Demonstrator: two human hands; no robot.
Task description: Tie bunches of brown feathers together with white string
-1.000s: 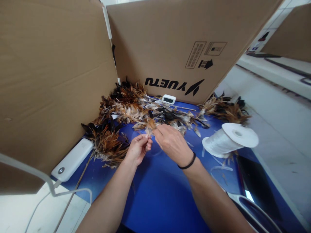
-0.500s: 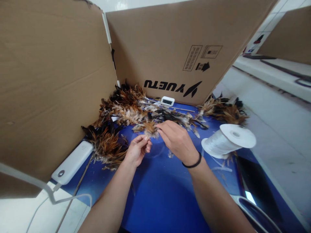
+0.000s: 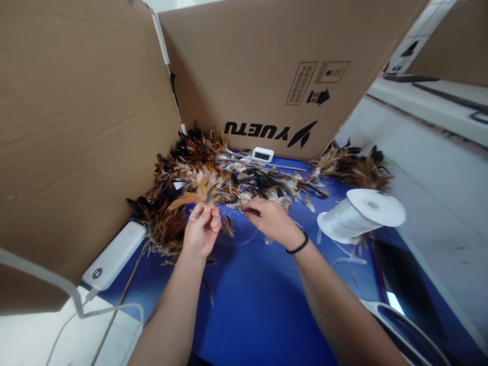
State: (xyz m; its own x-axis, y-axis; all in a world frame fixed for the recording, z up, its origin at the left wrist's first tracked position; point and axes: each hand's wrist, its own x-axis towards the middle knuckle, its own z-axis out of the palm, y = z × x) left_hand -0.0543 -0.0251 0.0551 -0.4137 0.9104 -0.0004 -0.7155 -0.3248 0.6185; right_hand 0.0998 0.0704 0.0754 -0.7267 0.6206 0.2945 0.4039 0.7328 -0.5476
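Note:
Between its fingertips, my left hand (image 3: pixel 201 231) pinches a small bunch of orange-brown feathers (image 3: pixel 192 197) that fans up and to the left. My right hand (image 3: pixel 272 219), with a black band at the wrist, is apart from it on the right. Its fingers are curled together at the front edge of the loose feathers (image 3: pixel 263 180); what they hold, if anything, is hidden. A heap of brown and black feathers (image 3: pixel 206 147) lies behind both hands. Close to my left forearm is a darker feather bundle (image 3: pixel 163 226).
A white spool of clear ribbon (image 3: pixel 358 216) stands at right on the blue table (image 3: pixel 263 305). Cardboard panels (image 3: pixel 244 66) rise at the back and left. A white power bank (image 3: pixel 114 256), a small display (image 3: pixel 263 154), a dark phone-like slab (image 3: pixel 407 290) and another feather bundle (image 3: pixel 354 165) lie around.
My hands have drawn apart. The left has moved left and slightly up with the feathers, which now fan out leftward. The right has come away from the bunch, its fingers still curled.

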